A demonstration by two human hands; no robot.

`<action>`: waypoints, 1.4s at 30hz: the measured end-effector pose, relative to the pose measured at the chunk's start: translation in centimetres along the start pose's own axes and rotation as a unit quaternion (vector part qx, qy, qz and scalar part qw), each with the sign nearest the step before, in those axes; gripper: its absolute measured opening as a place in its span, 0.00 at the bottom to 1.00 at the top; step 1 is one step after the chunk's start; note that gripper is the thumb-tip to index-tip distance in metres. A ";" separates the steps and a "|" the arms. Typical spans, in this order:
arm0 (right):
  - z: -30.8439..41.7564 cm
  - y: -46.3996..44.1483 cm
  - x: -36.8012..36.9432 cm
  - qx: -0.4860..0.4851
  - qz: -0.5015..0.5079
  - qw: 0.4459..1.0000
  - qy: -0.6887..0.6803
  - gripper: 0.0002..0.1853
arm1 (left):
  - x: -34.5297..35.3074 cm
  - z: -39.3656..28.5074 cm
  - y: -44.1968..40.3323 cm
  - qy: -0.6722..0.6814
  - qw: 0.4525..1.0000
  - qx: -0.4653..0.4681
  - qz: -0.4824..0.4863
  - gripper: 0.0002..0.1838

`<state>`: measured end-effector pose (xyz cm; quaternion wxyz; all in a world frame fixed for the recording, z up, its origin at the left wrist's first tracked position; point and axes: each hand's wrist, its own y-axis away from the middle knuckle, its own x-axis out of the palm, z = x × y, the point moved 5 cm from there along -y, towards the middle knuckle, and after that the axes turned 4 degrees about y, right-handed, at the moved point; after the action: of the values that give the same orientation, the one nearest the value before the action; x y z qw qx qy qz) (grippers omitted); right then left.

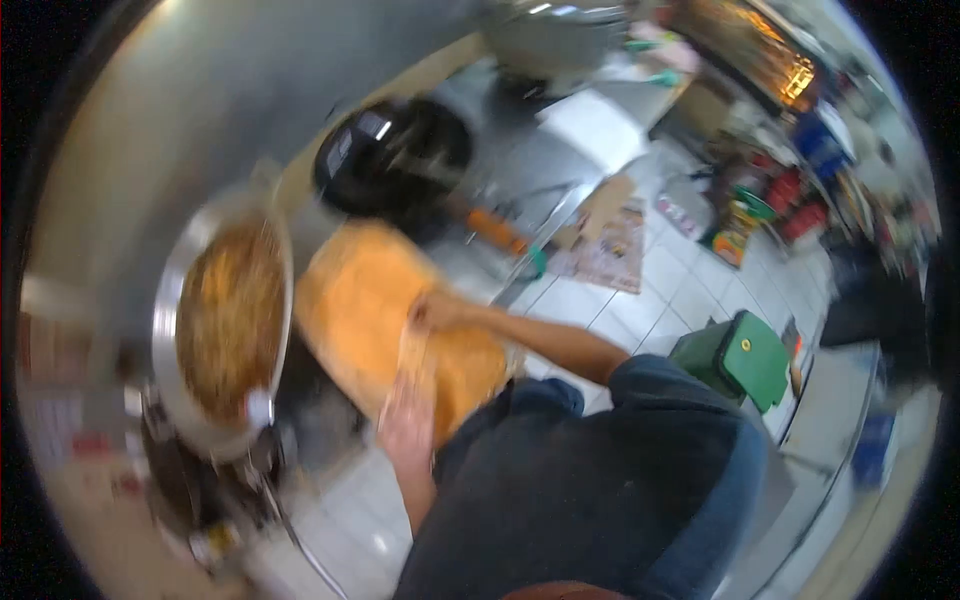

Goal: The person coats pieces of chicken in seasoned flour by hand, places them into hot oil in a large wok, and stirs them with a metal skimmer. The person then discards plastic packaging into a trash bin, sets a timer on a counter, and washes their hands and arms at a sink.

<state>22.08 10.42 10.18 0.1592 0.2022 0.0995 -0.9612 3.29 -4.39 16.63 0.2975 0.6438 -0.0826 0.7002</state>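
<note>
An orange board-like slab lies in front of me, smeared by motion. My right hand is over its middle, fingers curled in, at the upper end of a pale elongated piece. Blur hides what that piece is. My left hand rests near the slab's lower edge with fingers stretched out, touching or just beside the piece's lower end.
Left of the slab stands a wide metal pan of brown food. A black wok with a wooden handle sits beyond it. A large pot is farther back. On the tiled floor stands a green bin.
</note>
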 end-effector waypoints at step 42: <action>3.9 9.4 -3.6 0.021 -0.111 0.984 0.139 0.08 | -9.2 0.0 6.8 -0.779 0.323 0.277 -0.461 0.20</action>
<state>27.11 1.63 14.02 0.0323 0.3249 0.1222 -0.9373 -0.31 -12.79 9.77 0.1762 0.8736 0.2322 -0.3896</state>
